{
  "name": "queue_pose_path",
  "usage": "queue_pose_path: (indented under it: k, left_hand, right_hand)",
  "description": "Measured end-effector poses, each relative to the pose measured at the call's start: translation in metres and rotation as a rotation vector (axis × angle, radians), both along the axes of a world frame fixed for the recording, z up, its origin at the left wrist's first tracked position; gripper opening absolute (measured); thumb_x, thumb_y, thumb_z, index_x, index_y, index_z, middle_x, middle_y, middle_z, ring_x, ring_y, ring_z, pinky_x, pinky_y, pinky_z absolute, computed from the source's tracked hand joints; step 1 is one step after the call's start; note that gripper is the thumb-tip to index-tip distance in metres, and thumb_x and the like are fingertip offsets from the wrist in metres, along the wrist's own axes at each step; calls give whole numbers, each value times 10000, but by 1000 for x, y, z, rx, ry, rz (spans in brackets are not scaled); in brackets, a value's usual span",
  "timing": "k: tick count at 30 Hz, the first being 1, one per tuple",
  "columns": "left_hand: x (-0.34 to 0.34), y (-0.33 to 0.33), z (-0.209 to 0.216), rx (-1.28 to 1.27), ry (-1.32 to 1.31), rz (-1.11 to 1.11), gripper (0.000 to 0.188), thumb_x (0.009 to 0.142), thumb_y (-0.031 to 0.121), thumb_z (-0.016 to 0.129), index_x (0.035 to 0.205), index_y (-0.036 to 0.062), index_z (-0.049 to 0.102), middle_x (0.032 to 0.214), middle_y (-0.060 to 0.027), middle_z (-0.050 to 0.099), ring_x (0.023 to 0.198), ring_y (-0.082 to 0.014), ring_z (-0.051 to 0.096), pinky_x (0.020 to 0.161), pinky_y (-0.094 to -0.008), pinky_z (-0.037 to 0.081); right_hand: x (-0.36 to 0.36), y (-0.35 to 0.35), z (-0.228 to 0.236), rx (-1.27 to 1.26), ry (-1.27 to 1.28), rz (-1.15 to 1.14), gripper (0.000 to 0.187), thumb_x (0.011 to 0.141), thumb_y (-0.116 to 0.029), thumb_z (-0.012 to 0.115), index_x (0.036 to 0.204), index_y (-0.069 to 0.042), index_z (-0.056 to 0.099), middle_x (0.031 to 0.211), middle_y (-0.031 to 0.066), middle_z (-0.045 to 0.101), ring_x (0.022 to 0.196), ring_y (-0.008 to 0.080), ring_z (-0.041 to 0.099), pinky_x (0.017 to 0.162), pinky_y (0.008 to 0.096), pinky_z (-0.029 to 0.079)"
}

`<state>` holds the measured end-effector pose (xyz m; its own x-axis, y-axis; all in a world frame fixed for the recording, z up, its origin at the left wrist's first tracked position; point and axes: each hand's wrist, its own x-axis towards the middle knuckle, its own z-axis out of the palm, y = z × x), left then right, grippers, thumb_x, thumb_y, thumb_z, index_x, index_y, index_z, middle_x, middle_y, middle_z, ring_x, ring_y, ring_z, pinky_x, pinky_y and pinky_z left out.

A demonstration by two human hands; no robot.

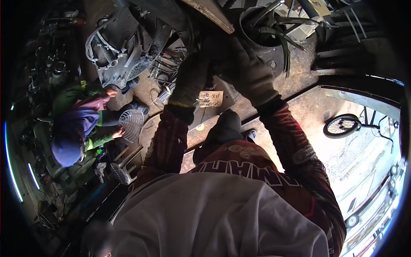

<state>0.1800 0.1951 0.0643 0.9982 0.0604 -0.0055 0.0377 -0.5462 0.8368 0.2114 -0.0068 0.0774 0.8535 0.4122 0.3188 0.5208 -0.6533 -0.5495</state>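
Head view: brown floor (295,122) is spreading beneath everything, with a co-worker (79,120) bending at the left and a bicycle (360,125) standing at the far right. Ahead, a drum (269,55) is holding a bundle of metal strips (284,32); a grey basket (131,122) is resting beside the co-worker. Left of the drum, a board (210,15) is ending just beyond the gloved left hand (190,77) and right hand (254,77); whether either is touching it, I can't make out. Both are lying close together, fingertips disappearing into shadow, so their spread and any grip aren't showing. Work seems to be under way there, yet no finished piece is appearing; what is done or left isn't showing. A tan tag (211,99) is showing between the wrists.
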Motion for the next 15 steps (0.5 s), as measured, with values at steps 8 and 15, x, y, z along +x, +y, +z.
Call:
queue_pose_path:
  k: [8,15]
  left_hand:
    - [-5,-2,26,-606,366,165,262,983,342,613,947,83,631,693,6,589,552,-85,548,499,-251,437]
    - [8,10,50,-525,419,-26,249,988,333,600,945,89,619,629,39,501,500,-80,472,457,-271,360]
  right_hand:
    - [-111,-87,-1,-22,85,-203,832,776,-291,825,1472,-71,426,1400,223,537,1236,406,571,1012,457,495]
    - [-133,-111,-8,17,182,-278,687,829,-293,793,1404,-54,503,1336,220,580,1223,400,575,1002,447,496]
